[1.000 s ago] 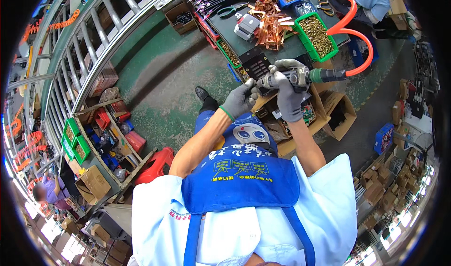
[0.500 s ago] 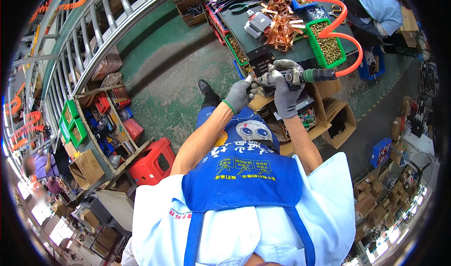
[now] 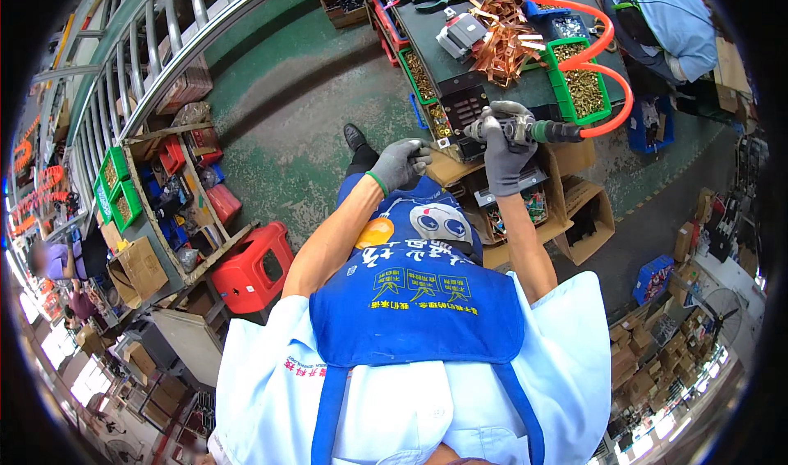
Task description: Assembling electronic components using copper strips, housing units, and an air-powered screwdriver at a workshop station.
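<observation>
My right hand (image 3: 504, 149), in a grey glove, is closed around an air-powered screwdriver (image 3: 519, 128) with a green-and-black rear end and an orange coiled hose (image 3: 611, 73). The tool's tip points left, over a black slotted part (image 3: 466, 104) at the bench edge. My left hand (image 3: 400, 164), also gloved, hovers off the bench edge, apart from the tool. Its fingers are loosely bent and apart, and I see nothing in them. Nearest to it are the black part and a small bin of brass-coloured screws (image 3: 440, 122).
On the bench lie copper strips (image 3: 502, 38), a grey-white block-shaped device (image 3: 461, 34) and a green bin of brass fasteners (image 3: 585, 91). Open cardboard boxes (image 3: 589, 219) stand below. Another person (image 3: 669, 22) is at the far right. A red stool (image 3: 253, 270) stands left.
My left hand has drawn away from the tool's tip, to the left and slightly nearer my body. My right hand still holds the screwdriver, now nearer the black part.
</observation>
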Tool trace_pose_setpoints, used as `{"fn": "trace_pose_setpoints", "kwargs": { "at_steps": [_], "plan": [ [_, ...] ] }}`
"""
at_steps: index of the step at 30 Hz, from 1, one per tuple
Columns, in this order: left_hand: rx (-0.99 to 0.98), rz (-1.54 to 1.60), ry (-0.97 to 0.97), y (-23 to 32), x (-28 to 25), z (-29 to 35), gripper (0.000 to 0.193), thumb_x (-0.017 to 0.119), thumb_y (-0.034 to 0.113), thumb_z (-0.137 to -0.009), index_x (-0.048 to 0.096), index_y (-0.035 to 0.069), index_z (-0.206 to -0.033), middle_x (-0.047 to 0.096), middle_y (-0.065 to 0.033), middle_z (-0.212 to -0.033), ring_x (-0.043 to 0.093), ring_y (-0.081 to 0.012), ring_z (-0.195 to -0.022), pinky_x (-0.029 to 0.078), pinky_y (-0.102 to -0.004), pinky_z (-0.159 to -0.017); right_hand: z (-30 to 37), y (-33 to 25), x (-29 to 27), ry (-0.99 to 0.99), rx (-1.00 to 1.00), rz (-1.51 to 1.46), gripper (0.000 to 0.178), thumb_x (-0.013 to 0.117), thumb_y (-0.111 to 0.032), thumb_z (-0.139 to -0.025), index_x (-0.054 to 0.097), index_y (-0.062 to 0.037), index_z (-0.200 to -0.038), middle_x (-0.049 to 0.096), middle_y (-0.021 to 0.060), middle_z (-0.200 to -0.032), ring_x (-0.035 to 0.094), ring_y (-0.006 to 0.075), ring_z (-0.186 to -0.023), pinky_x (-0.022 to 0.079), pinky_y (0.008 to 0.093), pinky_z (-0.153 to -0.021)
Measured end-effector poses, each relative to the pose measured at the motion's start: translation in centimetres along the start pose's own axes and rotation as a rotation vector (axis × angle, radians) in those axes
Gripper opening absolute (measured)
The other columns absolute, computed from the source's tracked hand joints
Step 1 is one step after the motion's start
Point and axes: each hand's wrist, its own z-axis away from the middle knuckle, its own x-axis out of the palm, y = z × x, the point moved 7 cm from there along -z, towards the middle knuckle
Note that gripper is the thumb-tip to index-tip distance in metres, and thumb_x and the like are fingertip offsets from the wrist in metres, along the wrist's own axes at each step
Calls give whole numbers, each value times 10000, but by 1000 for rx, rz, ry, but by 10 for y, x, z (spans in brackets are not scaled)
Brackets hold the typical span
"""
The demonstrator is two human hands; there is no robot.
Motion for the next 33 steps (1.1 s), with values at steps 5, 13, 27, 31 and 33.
{"fn": "trace_pose_setpoints", "kwargs": {
  "at_steps": [5,13,27,31,33],
  "plan": [
    [-20,-14,-186,-9,-10,-6,167,435,118,-966,528,7,-1051,587,-94,-885,585,-175,-729,520,-258,-596,-3,19,-4,-13,-60,48,253,565,83,-778,533,1,-1015,628,97,-842,614,144,-649,575,326,-589],
    [57,-214,38,-26,-29,-32,238,481,127,-948,545,13,-1147,591,-83,-818,613,-171,-635,508,-260,-526,2,26,1,-41,39,-7,284,594,98,-762,549,-5,-1023,606,70,-841,597,116,-674,531,257,-602],
    [83,-557,164,-27,16,-35,221,484,137,-949,549,-11,-1100,602,-78,-840,614,-151,-656,505,-259,-552,7,32,2,-106,20,33,294,575,105,-758,529,-13,-1023,591,73,-898,596,129,-747,533,270,-677],
    [96,-522,176,-29,14,-37,205,492,136,-944,571,-10,-1064,607,-76,-822,605,-145,-638,505,-258,-550,16,30,7,-234,-193,143,286,589,100,-739,528,-21,-991,570,80,-973,591,144,-817,520,282,-739],
    [112,-519,183,-27,12,-40,201,494,135,-943,578,-9,-1055,607,-77,-816,601,-142,-633,504,-257,-550,18,26,11,-346,-301,277,321,572,118,-747,496,-26,-1024,563,109,-989,595,168,-850,530,300,-770]
  ]
}}
